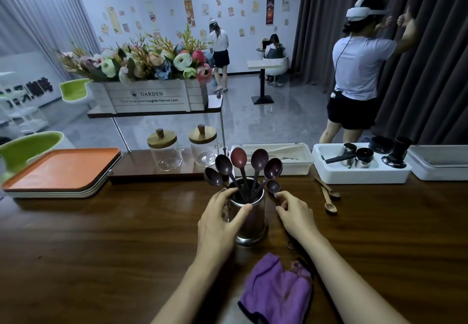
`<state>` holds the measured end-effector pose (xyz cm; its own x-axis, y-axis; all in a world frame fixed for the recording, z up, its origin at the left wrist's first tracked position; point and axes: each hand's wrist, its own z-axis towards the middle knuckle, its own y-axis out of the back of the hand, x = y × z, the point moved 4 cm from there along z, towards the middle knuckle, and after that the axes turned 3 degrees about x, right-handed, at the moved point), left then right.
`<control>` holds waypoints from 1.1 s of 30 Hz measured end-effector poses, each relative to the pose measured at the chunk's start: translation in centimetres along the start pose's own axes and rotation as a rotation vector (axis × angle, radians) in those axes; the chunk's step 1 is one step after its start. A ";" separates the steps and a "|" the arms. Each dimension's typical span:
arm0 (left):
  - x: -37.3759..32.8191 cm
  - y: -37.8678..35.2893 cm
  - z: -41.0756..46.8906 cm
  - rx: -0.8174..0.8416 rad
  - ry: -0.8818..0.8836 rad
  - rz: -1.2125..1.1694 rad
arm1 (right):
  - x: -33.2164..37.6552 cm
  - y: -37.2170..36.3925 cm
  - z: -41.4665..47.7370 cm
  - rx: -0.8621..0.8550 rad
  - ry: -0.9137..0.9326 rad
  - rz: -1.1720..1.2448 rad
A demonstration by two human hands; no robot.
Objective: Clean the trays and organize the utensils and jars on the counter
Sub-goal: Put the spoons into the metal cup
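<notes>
A metal utensil holder stands on the wooden counter in front of me, with several dark purple spoons upright in it. My left hand grips the holder's left side at the rim. My right hand pinches the handle of one small purple spoon just right of the holder. A purple cloth lies near the counter's front edge. Stacked trays, the top one orange, sit at the left. Two empty glass jars with wooden lids stand behind.
Two wooden spoons lie to the right of the holder. White bins with metal cups and black coffee tools line the back right. A flower box stands on a raised shelf. People stand in the room beyond the counter.
</notes>
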<state>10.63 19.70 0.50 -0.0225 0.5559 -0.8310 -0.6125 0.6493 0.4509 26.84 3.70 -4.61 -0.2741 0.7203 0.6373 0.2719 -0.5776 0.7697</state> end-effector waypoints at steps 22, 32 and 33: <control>0.6 -0.4 0.4 -0.005 -0.036 0.071 | 3.2 6.9 -4.7 -0.087 0.177 0.953; 0.7 -0.4 0.4 -0.004 -0.061 0.078 | 6.1 8.4 -4.5 -0.272 0.206 1.002; 0.7 -0.4 0.4 -0.008 -0.064 0.079 | 6.4 8.5 -4.5 -0.288 0.218 1.001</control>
<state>11.19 20.07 -0.11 -0.0205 0.6371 -0.7705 -0.6168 0.5984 0.5113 23.26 1.72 6.19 -0.2133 -0.2007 0.9561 0.2446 -0.9585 -0.1466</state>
